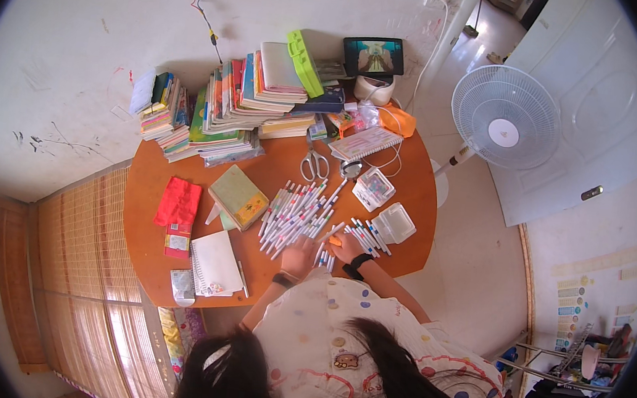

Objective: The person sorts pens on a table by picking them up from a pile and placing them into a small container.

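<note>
A heap of white marker pens [296, 213] with coloured bands lies on the round-edged wooden table [149, 194]. My left hand [296, 258] rests at the near end of this heap, its fingers over the pens. Just to its right is my right hand [346, 249], with a small orange thing [336, 240] at its fingers. One slanted marker [331, 232] lies between my hands; which hand grips it, if either, I cannot tell. Several markers form a smaller group [369, 237] beyond my right hand, and a few more [324, 258] are between my wrists.
Open clear plastic box parts [394, 223] and a container of small pieces [374, 188] stand at right. Scissors [315, 164], a thick book [238, 197], a spiral notebook [215, 264] and a red cloth [178, 201] lie around. Book stacks [230, 104] and a tablet [373, 56] line the wall. A fan [505, 116] stands right.
</note>
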Tool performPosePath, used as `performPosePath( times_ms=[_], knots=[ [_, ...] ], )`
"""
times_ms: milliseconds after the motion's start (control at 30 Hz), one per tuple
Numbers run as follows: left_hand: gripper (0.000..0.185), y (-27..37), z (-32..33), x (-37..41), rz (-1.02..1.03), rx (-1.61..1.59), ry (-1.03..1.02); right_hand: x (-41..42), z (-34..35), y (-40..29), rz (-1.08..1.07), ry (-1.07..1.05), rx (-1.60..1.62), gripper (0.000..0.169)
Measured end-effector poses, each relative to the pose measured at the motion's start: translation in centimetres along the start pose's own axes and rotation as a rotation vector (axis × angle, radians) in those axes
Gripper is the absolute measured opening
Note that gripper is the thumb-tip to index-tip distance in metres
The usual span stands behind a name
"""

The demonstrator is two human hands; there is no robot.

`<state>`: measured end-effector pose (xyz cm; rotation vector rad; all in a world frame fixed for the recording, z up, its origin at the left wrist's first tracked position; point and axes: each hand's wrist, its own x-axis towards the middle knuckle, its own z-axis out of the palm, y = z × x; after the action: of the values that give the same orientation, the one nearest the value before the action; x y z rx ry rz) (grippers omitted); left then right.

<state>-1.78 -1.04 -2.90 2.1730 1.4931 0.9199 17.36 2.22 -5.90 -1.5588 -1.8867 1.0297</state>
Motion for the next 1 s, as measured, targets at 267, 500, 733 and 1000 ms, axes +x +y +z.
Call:
performPosePath(
  times_ms=[267, 500, 733, 1000],
  knots=[
    [0.012, -0.9, 2.1, -1.1, -0.070, 0.020, -0.154, 0.1, 0.2, -1.9, -0.142, -0.148, 0.141, 0.022],
    [0.017, -2.9, 4.2, -1.8, -0.060, 0.097, -0.293, 0.3, 0.7, -1.1, -0.007, -0.118, -0.169, 0.025],
    [0.034, -3.5, 4.9, -2.5, -0.250, 0.428, -0.410, 0.1, 1.2, 3.5, 0.205, -0.309, -0.620, 0.030],
    [0.044, -4.8, 6.7, -3.0, -0.322, 0.447, -0.638, -0.5, 1.3, 4.8, 0.286, -0.345, -0.635, 0.022]
  ],
)
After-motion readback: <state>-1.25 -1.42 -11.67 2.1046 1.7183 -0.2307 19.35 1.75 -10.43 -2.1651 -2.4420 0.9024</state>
